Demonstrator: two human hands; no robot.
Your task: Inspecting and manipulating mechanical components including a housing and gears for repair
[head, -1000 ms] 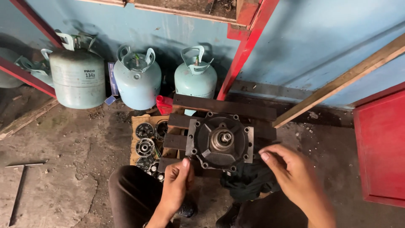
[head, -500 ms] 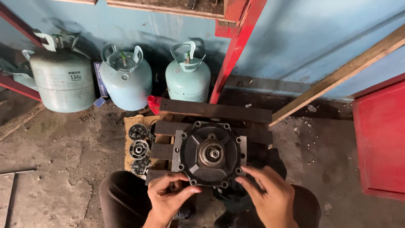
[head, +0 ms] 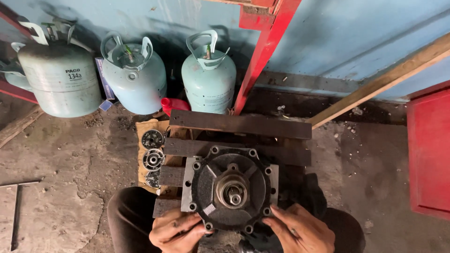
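Observation:
A round dark metal housing (head: 230, 188) with a ring of bolt holes and a central shaft stub sits on a low stand of dark wooden slats (head: 240, 124). My left hand (head: 177, 230) grips its lower left rim, fingers curled against the edge. My right hand (head: 298, 229) presses on the lower right rim, fingers spread over the flange. Both hands are grimy. My knees show at the bottom of the view on either side.
Three pale green gas cylinders (head: 209, 77) stand against the blue wall. Several round metal parts (head: 153, 159) lie on cardboard left of the stand. A red steel post (head: 262, 51), a slanted wooden beam (head: 384, 82) and a red cabinet (head: 429, 150) are at right.
Both hands slid down to the housing's lower rim. The view has closed in and shifted, so the housing sits lower and larger.

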